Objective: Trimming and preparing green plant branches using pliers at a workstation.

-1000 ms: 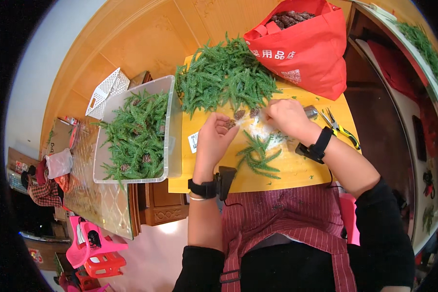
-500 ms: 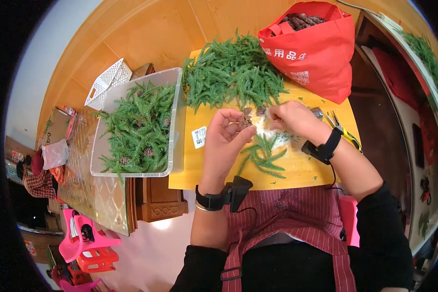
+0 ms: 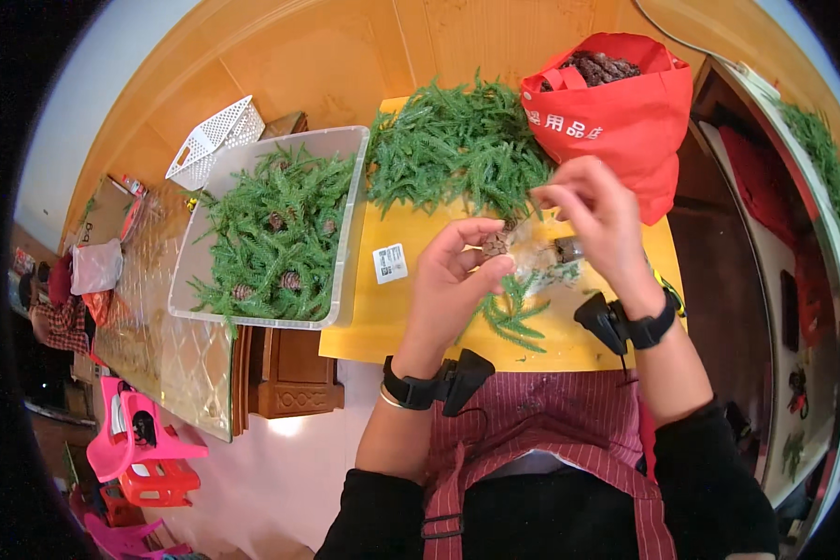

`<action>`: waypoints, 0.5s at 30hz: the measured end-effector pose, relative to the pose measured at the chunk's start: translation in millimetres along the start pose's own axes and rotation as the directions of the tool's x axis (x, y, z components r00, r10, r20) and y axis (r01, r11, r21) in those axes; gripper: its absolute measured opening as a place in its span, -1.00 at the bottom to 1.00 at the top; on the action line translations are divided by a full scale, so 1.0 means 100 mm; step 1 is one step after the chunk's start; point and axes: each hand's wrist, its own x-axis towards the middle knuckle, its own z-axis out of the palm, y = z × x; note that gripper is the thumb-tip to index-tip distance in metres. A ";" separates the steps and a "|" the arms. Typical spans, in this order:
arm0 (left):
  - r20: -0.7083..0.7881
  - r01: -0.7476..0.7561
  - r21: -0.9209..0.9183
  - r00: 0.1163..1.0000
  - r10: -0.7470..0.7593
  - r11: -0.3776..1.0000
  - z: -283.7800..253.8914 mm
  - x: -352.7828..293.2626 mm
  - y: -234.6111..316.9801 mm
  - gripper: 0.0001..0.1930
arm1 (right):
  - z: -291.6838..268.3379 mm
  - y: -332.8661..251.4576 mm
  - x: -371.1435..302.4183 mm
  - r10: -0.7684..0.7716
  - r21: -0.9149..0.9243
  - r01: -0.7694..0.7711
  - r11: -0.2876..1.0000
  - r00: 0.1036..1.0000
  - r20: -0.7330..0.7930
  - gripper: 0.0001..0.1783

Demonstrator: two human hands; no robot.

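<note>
Between the thumb and fingertips of my left hand (image 3: 448, 285) is a brown pine cone (image 3: 496, 245), held over the yellow board. My right hand (image 3: 599, 219) is raised to the right of it, its thumb and fingers pinched together; whatever they hold is too fine to make out. Below the cone a green artificial pine sprig (image 3: 511, 325) lies on the board (image 3: 429, 331), partly behind my left thumb. A small dark cylinder (image 3: 567, 248) sits near my right wrist, beside whitish clear plastic. Past both hands spreads a pile of green pine sprigs (image 3: 457, 145).
On the left, a clear plastic bin (image 3: 345, 243) holds green sprigs with several pine cones. A white perforated basket (image 3: 217, 140) stands behind it. A red bag (image 3: 625, 121) of pine cones is at the back right. A white label card (image 3: 390, 263) lies on the board.
My right hand has lifted up and away from the cone, uncovering the dark cylinder. The left hand, still holding the pine cone, has shifted slightly right. The whole view has moved a little.
</note>
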 end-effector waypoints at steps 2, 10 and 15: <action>0.027 0.025 -0.037 0.999 -0.024 0.999 0.06 0.01 -0.01 -0.62 | -0.15 -0.09 -0.09 0.060 0.266 -0.041 0.963 0.996 -0.063 -0.95; 0.067 -0.034 -0.190 0.997 0.047 0.981 0.20 -0.02 -0.10 -0.56 | -0.11 -0.15 -0.51 0.168 0.669 -0.178 0.721 0.982 0.081 -0.94; 0.159 -0.072 -0.214 0.981 0.107 0.974 0.23 -0.04 -0.04 -0.53 | -0.07 -0.08 -0.55 0.154 0.681 -0.173 0.711 0.984 0.088 -0.93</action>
